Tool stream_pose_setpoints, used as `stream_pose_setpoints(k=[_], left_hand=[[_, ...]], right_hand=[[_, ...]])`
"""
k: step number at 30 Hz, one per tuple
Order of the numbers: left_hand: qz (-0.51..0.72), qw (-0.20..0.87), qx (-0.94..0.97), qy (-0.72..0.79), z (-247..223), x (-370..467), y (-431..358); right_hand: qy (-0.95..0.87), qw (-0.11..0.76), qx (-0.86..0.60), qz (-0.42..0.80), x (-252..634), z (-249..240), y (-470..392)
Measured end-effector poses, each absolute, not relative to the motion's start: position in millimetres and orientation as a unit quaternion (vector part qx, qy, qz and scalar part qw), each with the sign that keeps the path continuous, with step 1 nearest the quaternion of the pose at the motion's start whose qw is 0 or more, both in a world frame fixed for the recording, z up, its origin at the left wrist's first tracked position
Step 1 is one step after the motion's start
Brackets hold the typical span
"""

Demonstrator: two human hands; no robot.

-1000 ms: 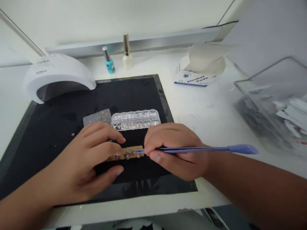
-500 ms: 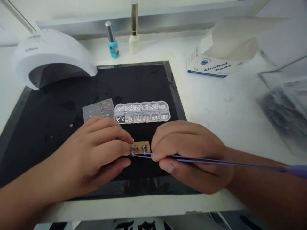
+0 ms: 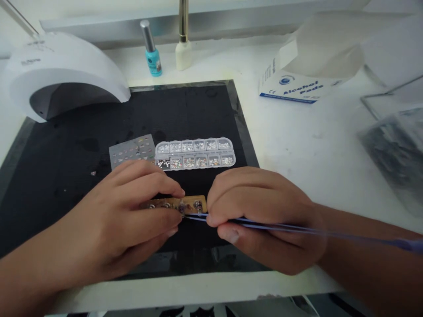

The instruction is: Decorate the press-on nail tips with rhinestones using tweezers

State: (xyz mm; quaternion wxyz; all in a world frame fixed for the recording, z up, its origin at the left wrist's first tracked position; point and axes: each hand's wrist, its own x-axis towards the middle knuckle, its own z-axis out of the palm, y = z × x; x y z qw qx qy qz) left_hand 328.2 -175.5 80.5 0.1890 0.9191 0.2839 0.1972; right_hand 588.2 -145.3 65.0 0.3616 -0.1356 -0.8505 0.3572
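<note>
**On the black mat, we are aiming tweezers at a studded strip**

Between our hands, the ochre strip is lying on the mat. Our left hand is spreading its fingers over it, seemingly to steady it; whether they are pinching it, we cannot tell. Our right hand is gripping the tweezers near their tips, probably for fine control. The stone case is sitting just beyond, presumably for easy reach. Compared with half a second ago, our left fingers are parting wider, exposing more strip between them.
</note>
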Motion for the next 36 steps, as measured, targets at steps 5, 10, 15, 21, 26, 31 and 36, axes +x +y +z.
stream_pose_setpoints(k=[5, 10, 15, 21, 26, 31, 36], left_hand=[[0.198, 0.188, 0.918, 0.288, 80.6, 328.6, -175.8], [0.201, 0.185, 0.914, 0.299, 81.1, 328.9, -176.3], [0.208, 0.185, 0.911, 0.302, 81.8, 329.1, -176.0], [0.198, 0.172, 0.923, 0.28, 80.9, 325.4, -172.1], [0.203, 0.178, 0.921, 0.282, 80.1, 324.4, -173.9], [0.2, 0.185, 0.919, 0.283, 80.0, 325.1, -175.3], [0.196, 0.154, 0.925, 0.286, 83.0, 321.6, -172.1]], right_hand=[[-0.848, 0.364, -0.132, 0.361, 588.0, 63.9, -145.3], [-0.852, 0.357, -0.136, 0.359, 587.8, 65.4, -144.9], [-0.848, 0.36, -0.14, 0.362, 588.6, 67.3, -145.7], [-0.795, 0.4, -0.167, 0.424, 587.7, 66.0, -143.4], [-0.765, 0.445, -0.181, 0.429, 585.2, 61.3, -139.2], [-0.78, 0.422, -0.171, 0.429, 585.7, 63.0, -138.5], [-0.818, 0.379, -0.134, 0.412, 586.8, 66.7, -139.4]])
